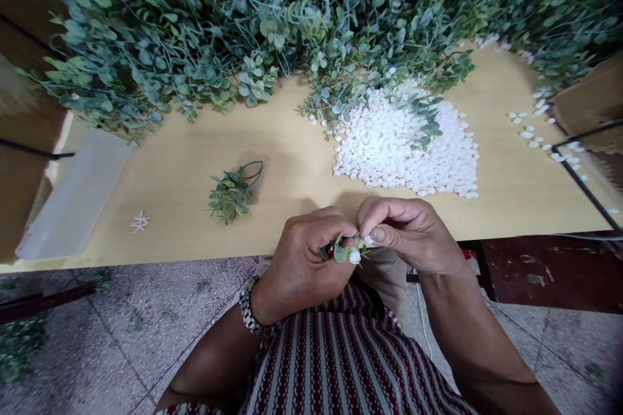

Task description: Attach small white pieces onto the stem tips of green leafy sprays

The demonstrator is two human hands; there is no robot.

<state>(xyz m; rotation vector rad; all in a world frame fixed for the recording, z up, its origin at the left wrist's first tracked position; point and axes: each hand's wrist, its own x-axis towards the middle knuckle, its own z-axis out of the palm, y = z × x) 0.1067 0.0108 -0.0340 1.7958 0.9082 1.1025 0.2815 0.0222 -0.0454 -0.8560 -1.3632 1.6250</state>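
Note:
My left hand (311, 259) is closed around a small artificial green sprig (341, 249), whose leaves stick out past the fingers. A white bud (355, 257) sits on the sprig. Thumb and forefinger of my right hand (413, 233) pinch another small white bud (368, 240) at the sprig's tip, touching the left fingers. Both hands are just off the table's front edge, above my lap. Beyond them lies a heap of small white buds (403, 149) with a few leafy stems across it. The stem inside my left fist is hidden.
A mass of artificial greenery (219, 26) fills the back of the table (170, 188). A separate leafy sprig (232, 193) lies left of my hands, with thin white pieces (141, 222) and a pale translucent strip (78, 194) further left. Loose buds (533, 136) are scattered at right.

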